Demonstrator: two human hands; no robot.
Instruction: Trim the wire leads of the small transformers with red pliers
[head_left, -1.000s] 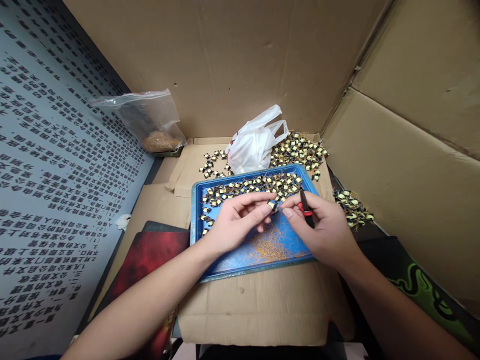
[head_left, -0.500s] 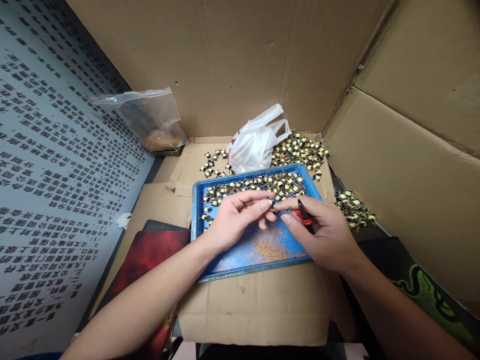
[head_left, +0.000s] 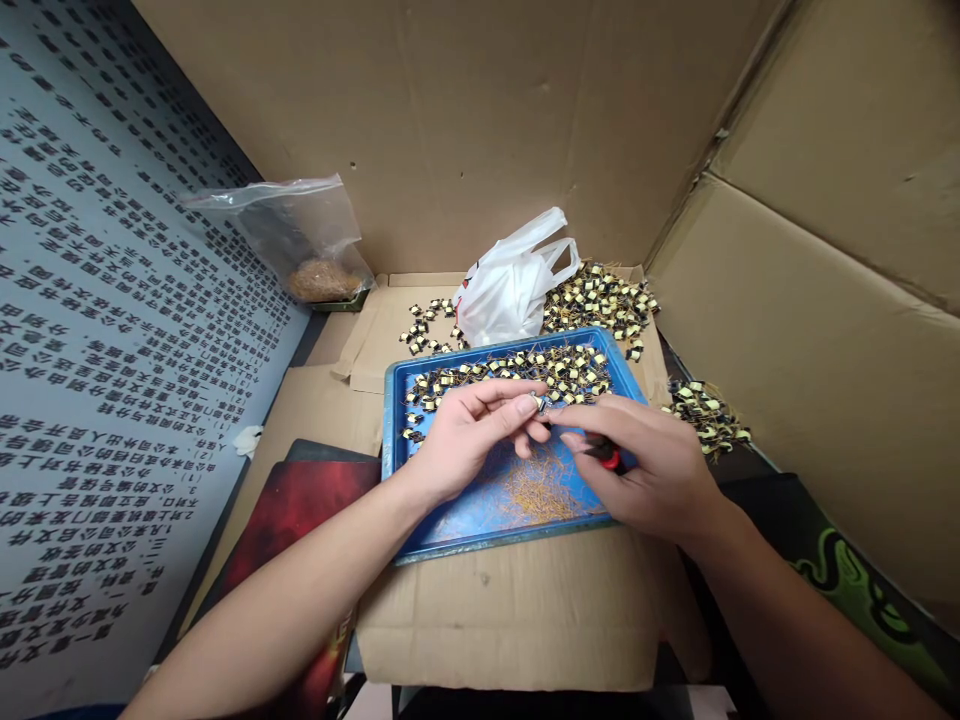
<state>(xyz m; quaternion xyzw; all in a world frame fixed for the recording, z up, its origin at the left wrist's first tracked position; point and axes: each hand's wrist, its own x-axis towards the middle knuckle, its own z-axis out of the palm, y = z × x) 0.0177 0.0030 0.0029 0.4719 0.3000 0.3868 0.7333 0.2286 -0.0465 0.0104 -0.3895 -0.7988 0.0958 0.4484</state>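
Between thumb and fingers, my left hand [head_left: 466, 435] pinches a small black-and-yellow component [head_left: 540, 402] above the blue tray [head_left: 442, 548]. My right hand [head_left: 651, 460] is closed around red-and-black cutters [head_left: 609, 455], partly hidden by the fingers. Its index fingertip is at the component, close to my left fingertips. Many similar yellow-and-black components [head_left: 570, 370] with thin wires lie along the tray's back. Copper-coloured wire clippings [head_left: 540, 492] are scattered over the tray's front part.
Behind the tray stand a white plastic bag [head_left: 502, 300] and a large component pile [head_left: 600, 300]. Another pile [head_left: 709, 418] lies at right. A clear bag of clippings [head_left: 322, 280] is at back left, a red mat [head_left: 300, 510] at left. Cardboard walls enclose the back and right.
The cutters in my right hand have turned from pointing up to lying flatter, tips towards the left. My right index finger has shifted slightly. My left hand stays nearly in place with the component.
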